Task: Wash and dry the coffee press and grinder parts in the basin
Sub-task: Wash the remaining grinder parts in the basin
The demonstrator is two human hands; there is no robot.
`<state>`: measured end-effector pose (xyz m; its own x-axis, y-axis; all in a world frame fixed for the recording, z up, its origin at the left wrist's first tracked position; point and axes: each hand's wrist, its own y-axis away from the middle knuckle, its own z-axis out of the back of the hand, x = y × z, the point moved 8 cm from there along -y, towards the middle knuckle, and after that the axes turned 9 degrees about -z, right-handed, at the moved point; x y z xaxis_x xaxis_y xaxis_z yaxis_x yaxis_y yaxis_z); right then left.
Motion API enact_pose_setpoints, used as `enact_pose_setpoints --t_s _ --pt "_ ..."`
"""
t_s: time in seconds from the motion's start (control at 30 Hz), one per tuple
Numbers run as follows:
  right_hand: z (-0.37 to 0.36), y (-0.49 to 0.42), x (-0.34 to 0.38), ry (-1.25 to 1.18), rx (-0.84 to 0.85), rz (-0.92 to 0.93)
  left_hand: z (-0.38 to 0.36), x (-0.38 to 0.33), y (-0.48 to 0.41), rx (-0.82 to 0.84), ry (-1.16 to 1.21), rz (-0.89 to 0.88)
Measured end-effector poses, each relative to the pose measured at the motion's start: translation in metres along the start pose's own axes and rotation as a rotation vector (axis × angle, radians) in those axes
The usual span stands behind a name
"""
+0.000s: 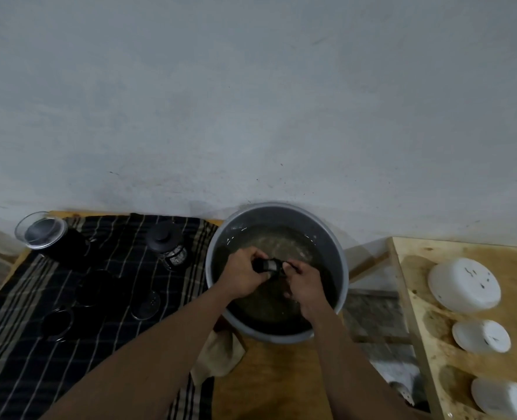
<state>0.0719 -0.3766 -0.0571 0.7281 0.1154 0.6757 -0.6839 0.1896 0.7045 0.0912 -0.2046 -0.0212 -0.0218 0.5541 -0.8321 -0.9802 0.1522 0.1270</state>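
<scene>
A grey basin (340, 262) of murky water stands on the wooden table. Over the water, my left hand (243, 269) grips one end of a small black and silver cylindrical part (270, 265). My right hand (302, 281) holds its other end, fingers curled round it. On the dark striped cloth (23, 344) to the left stand a small coffee press (167, 245) with a black lid, a black container with a clear round top (43, 233), two black round parts (95, 287) (57, 324) and a clear disc (145, 305).
A beige rag (220, 356) lies at the basin's near edge, partly under my left forearm. Three white upturned bowls (465, 284) (481, 335) (504, 397) sit on a second wooden surface to the right, across a gap. A grey wall rises right behind the basin.
</scene>
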Motion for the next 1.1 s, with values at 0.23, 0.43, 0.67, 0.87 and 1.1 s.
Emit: enact_pose_setpoints --t_s 0.23,0.43,0.67,0.87,1.1 --pt "0.001 0.009 0.012 0.122 -0.067 0.099 0.002 -0.011 -0.001 -0.101 0.166 0.003" --pt "-0.002 0.022 0.014 -0.076 0.024 0.055 -0.006 0.003 0.001 -0.11 0.31 0.163" --pt "-0.006 0.03 0.011 -0.075 0.017 0.062 -0.012 -0.004 0.007 -0.116 0.215 0.095" --pt "-0.003 0.031 0.011 0.0 0.059 0.044 -0.005 -0.006 0.014 -0.108 0.112 0.01" --pt "-0.004 0.037 0.031 -0.038 0.051 0.072 0.007 -0.02 0.008 -0.18 0.014 -0.051"
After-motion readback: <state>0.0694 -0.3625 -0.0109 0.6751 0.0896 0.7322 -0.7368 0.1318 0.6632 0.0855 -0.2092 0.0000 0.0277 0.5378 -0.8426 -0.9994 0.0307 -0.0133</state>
